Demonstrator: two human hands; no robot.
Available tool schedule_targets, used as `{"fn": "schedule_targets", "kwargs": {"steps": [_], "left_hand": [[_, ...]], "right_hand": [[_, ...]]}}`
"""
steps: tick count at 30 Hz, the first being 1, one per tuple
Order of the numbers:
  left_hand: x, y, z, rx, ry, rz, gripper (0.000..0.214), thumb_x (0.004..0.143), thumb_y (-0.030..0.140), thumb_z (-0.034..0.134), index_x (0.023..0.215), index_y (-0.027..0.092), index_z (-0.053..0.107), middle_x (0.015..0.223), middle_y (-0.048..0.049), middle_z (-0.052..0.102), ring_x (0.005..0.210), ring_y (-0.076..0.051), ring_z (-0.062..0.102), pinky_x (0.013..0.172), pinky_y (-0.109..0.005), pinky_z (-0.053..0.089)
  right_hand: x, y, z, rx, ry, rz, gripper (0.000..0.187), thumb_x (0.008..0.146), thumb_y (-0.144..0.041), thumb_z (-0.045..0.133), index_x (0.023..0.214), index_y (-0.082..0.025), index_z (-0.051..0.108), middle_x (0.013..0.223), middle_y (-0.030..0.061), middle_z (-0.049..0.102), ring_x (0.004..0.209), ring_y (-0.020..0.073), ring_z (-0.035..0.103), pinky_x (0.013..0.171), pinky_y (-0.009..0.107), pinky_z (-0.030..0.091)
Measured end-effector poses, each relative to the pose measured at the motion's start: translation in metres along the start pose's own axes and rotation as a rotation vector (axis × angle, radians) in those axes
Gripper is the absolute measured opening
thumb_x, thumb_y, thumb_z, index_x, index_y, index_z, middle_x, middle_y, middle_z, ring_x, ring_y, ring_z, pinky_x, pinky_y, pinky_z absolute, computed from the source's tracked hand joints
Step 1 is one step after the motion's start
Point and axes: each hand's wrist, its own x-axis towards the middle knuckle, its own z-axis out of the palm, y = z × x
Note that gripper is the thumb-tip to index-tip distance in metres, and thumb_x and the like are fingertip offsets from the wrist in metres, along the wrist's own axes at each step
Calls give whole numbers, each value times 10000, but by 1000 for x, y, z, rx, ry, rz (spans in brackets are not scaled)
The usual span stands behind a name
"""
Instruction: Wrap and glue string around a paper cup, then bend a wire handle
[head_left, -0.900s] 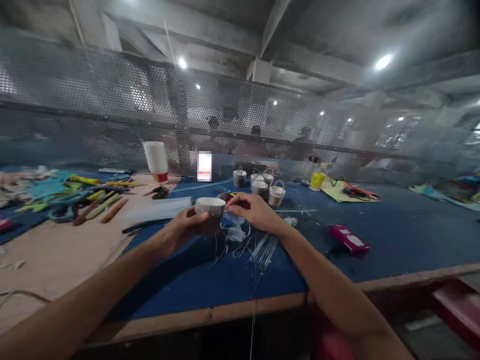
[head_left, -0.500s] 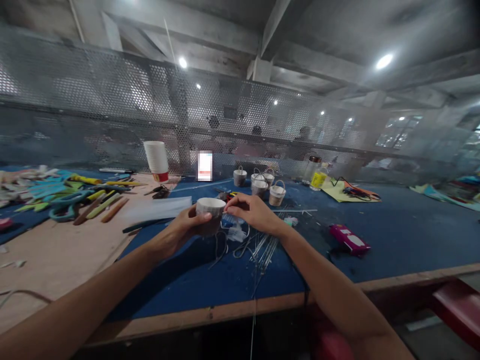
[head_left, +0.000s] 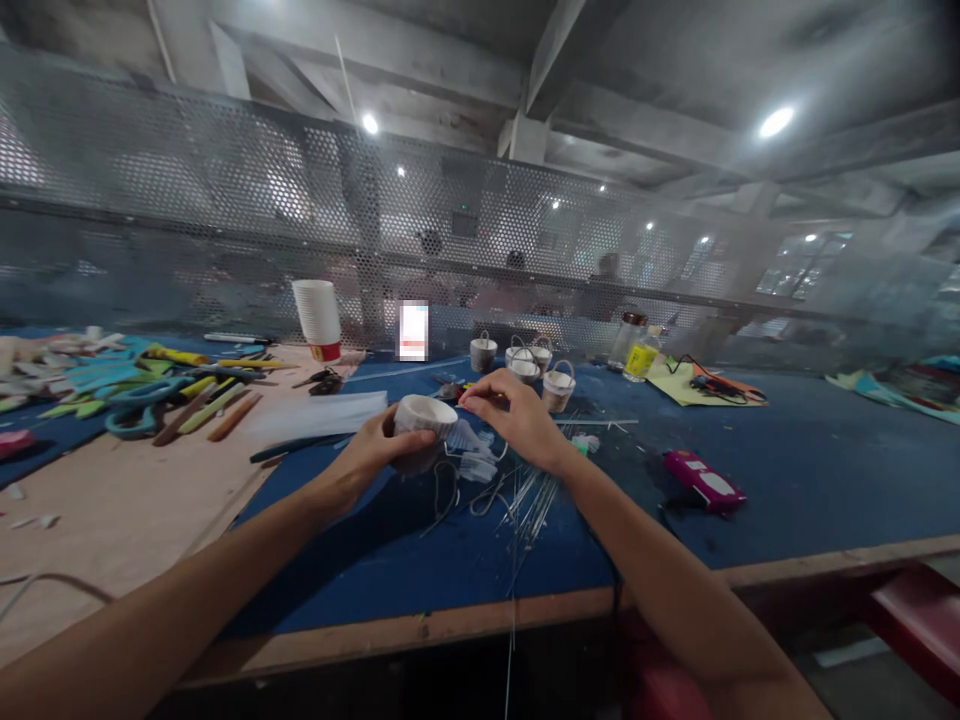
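Note:
My left hand [head_left: 373, 452] is wrapped around a small white cup-shaped basket [head_left: 421, 418], tilted a little toward me, above the blue table mat [head_left: 787, 470]. My right hand [head_left: 512, 412] is pinched at the basket's right rim; what its fingertips hold is too small to make out. Under both hands lie thin metal wires [head_left: 525, 500] and small clear plastic bits [head_left: 471, 458]. Several finished small baskets with handles [head_left: 525, 366] stand just behind my hands.
A stack of paper cups [head_left: 316, 318] stands at the back left beside scissors [head_left: 319, 379]. Colourful paper strips and sticks [head_left: 150, 385] cover the left. A pink box [head_left: 703, 480] lies right, a yellow-labelled jar [head_left: 636, 350] behind. A perforated metal screen [head_left: 225, 220] closes the far side.
The basket has tipped and risen slightly in my left hand. My right hand has lifted a little, still pinching at the basket's rim.

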Motion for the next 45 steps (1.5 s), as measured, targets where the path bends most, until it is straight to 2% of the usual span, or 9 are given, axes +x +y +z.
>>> {"fn": "schedule_targets", "kwargs": {"steps": [2,5,10,15,21,33,40,45], "left_hand": [[-1,0,2,58,16,10,589,637,446,833,1117,146,671,988,-86,728,907,-270,668,782,-345,505],[-3,1,6,98,20,27,574,623,466,832,1077,160,663,902,-47,710,829,-243,656,713,-312,501],[-5,2,8,131,-3,37,564,650,453,819,1089,154,630,905,-39,687,803,-216,637,680,-288,499],[-5,3,5,155,-84,42,559,704,445,788,1151,164,603,965,-43,688,840,-214,638,714,-287,506],[-6,4,6,140,-80,48,523,699,405,792,1126,165,609,973,-50,687,865,-222,635,733,-285,507],[-7,4,7,152,-101,71,507,649,318,815,1090,171,612,887,-8,674,777,-193,627,683,-268,510],[-5,-1,6,182,-114,86,496,609,278,824,1049,173,620,888,-13,672,787,-205,622,683,-272,507],[-5,-2,4,206,-147,102,472,614,256,812,1047,183,639,921,-32,681,800,-217,627,683,-281,503]], "right_hand": [[-2,-6,2,-63,43,-53,101,954,-231,621,975,-201,715,989,50,640,913,152,627,826,291,494],[-8,-16,10,-210,35,-125,104,961,-257,626,995,-221,717,932,29,629,883,155,616,836,311,467],[-16,-19,23,-445,85,-228,101,962,-253,626,992,-215,714,910,27,638,928,178,606,907,360,392],[-19,-19,26,-531,98,-283,109,969,-232,598,1000,-213,701,920,32,646,926,181,597,896,359,377],[-20,-22,26,-580,38,-279,143,990,-248,555,994,-211,694,940,52,657,943,194,596,907,370,363],[-19,-24,23,-524,-48,-177,145,959,-258,601,977,-200,732,935,51,652,928,197,587,858,352,347],[-16,-21,17,-389,-133,-154,122,934,-238,630,917,-215,749,871,15,641,856,163,586,843,346,345],[-13,-20,10,-263,-225,-118,115,905,-222,652,868,-206,759,830,7,640,796,148,588,799,316,402]]}}
